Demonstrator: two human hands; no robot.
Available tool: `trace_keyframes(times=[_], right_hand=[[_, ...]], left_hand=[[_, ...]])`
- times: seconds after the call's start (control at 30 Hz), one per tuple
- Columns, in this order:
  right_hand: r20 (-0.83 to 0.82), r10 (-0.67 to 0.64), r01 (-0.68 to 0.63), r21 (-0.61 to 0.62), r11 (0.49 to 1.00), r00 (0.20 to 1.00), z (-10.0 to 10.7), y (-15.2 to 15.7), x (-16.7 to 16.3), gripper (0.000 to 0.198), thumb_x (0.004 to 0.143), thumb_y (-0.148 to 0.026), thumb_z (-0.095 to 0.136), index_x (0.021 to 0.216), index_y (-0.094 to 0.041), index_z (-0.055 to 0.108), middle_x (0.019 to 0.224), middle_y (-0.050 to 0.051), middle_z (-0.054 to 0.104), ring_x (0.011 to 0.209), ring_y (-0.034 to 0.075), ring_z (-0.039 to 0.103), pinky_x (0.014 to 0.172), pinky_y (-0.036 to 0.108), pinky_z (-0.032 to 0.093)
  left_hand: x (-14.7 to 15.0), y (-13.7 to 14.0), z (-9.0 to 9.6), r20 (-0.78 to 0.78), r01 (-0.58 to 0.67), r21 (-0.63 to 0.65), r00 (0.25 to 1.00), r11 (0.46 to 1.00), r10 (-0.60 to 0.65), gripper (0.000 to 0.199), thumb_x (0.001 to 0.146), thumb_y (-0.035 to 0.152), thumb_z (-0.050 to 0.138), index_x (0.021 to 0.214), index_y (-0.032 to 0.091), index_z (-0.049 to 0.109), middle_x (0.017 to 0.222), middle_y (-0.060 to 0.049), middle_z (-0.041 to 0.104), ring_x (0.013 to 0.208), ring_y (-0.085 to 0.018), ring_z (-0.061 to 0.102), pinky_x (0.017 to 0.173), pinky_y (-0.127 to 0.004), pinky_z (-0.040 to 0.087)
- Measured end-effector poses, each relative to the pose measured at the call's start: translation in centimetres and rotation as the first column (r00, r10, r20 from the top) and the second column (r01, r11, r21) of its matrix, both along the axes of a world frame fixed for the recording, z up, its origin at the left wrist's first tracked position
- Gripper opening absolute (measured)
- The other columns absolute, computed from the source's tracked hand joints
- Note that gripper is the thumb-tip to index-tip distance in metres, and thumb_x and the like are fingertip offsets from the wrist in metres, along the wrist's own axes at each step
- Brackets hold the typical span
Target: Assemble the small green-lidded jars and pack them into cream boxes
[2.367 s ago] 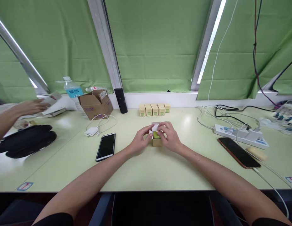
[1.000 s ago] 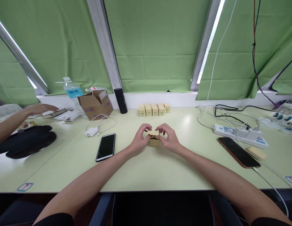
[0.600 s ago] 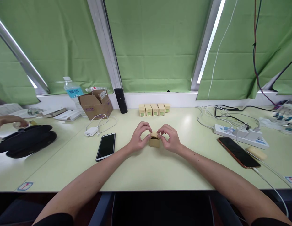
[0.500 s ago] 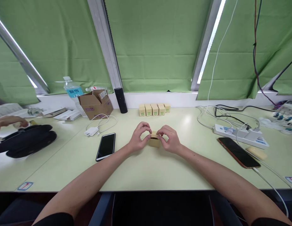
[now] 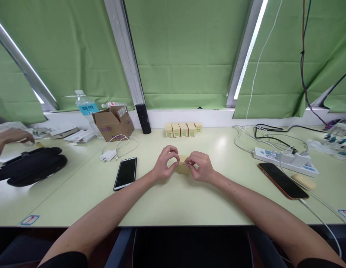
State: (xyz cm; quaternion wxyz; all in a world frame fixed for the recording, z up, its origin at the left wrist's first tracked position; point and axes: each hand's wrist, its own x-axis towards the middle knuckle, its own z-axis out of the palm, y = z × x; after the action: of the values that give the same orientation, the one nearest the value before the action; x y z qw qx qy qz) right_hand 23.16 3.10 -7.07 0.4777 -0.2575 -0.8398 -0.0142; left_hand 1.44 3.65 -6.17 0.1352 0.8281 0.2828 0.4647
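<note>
A small tan cardboard box [image 5: 183, 169] stands on the table between my two hands, its top flap folded down almost level with the front edge. My left hand [image 5: 165, 163] pinches the flap's left corner between thumb and forefinger. On the opposite corner, the thumb and fingers of my right hand [image 5: 201, 166] are pressed together. The fingertips hide both upper corners of the box. Behind it, against the wall, several similar small boxes [image 5: 183, 130] stand in a row with green labels facing me.
To the left lie a white phone [image 5: 125, 174], a charger [image 5: 108, 155], an open carton [image 5: 114, 124] and a black cylinder [image 5: 143, 119]. A dark phone [image 5: 282, 181] and a power strip [image 5: 286, 160] lie right. Another person's hand [image 5: 15, 135] is above a black bag [image 5: 32, 165].
The flap has come down, and the dark opening of the small box no longer shows. My right fingers have shifted slightly left over it. The other person's hand has risen a little.
</note>
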Motion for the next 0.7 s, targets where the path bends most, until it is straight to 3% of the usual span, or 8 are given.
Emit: trace_keyframes(times=[0.33, 0.43, 0.6, 0.7], right_hand=[[0.032, 0.055, -0.055, -0.022, 0.998, 0.998, -0.1, 0.0, 0.4, 0.017, 0.085, -0.016, 0.052, 0.071, -0.024, 0.056, 0.054, -0.003, 0.054, 0.047, 0.013, 0.045, 0.051, 0.028, 0.032], [0.038, 0.036, -0.036, -0.012, 0.999, 0.999, -0.6, 0.1, 0.5, 0.008, 0.085, -0.018, 0.053, 0.082, -0.023, 0.059, 0.054, -0.005, 0.055, 0.046, 0.012, 0.047, 0.051, 0.025, 0.034], [0.231, -0.071, 0.049, 0.098, 0.994, 0.970, -1.0, 1.0, 1.1, 0.018, 0.084, -0.023, 0.054, 0.102, -0.021, 0.058, 0.054, -0.006, 0.057, 0.045, 0.013, 0.048, 0.051, 0.025, 0.026], [0.272, -0.253, 0.245, 0.066, 0.967, 0.928, -0.4, 2.4, 2.5, 0.024, 0.083, -0.019, 0.051, 0.107, -0.021, 0.056, 0.056, -0.004, 0.060, 0.050, 0.016, 0.053, 0.054, 0.026, 0.026]], left_hand=[[0.0, -0.3, -0.1, -0.010, 0.004, -0.007, 1.000, 1.000, -0.004, 0.023, 0.094, 0.032, 0.054, 0.078, 0.022, 0.067, 0.106, -0.010, 0.059, 0.103, -0.026, 0.057, 0.100, -0.046, 0.047], [0.1, 0.0, -0.1, 0.050, 0.024, -0.042, 0.998, 0.999, -0.022, 0.021, 0.096, 0.034, 0.053, 0.085, 0.021, 0.067, 0.107, -0.011, 0.061, 0.104, -0.026, 0.059, 0.099, -0.044, 0.049], [0.4, 0.7, -0.7, 0.146, 0.016, -0.201, 0.989, 0.980, 0.013, 0.025, 0.093, 0.023, 0.050, 0.116, 0.020, 0.060, 0.124, -0.012, 0.065, 0.115, -0.025, 0.063, 0.104, -0.045, 0.048], [0.5, 0.7, -0.8, 0.165, 0.004, -0.302, 0.985, 0.953, 0.048, 0.033, 0.089, 0.017, 0.048, 0.121, 0.021, 0.056, 0.126, -0.011, 0.064, 0.098, -0.021, 0.070, 0.093, -0.041, 0.053]])
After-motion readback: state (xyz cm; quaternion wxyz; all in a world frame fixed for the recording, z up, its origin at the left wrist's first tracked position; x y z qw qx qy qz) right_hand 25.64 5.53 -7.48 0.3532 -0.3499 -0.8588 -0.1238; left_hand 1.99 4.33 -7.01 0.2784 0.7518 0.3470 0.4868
